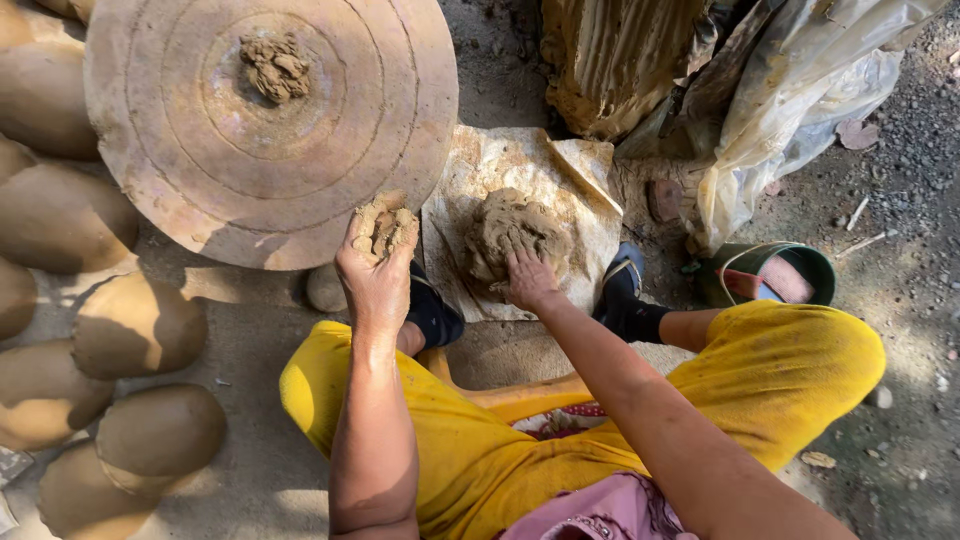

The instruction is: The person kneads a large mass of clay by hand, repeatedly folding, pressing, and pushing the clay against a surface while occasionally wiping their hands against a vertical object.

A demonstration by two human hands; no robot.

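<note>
- Left hand point(375, 275) is clamped on a crumbly brown clay clump point(385, 225) beside the round clay-smeared wheel disc point(180, 190); bits could crumble off.
- Right hand point(528, 280) presses spread fingers into the brown clay mound point(510, 235) on the stained sheet point(580, 170); the sheet could slide.

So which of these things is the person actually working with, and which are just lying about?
In use:
left hand, gripping a clay lump
right hand, pressing the clay mound
sheet under the mound
round wheel, with a clay clump on it

Lying about:
rounded clay pots at left
green sandal
plastic sheeting
</note>
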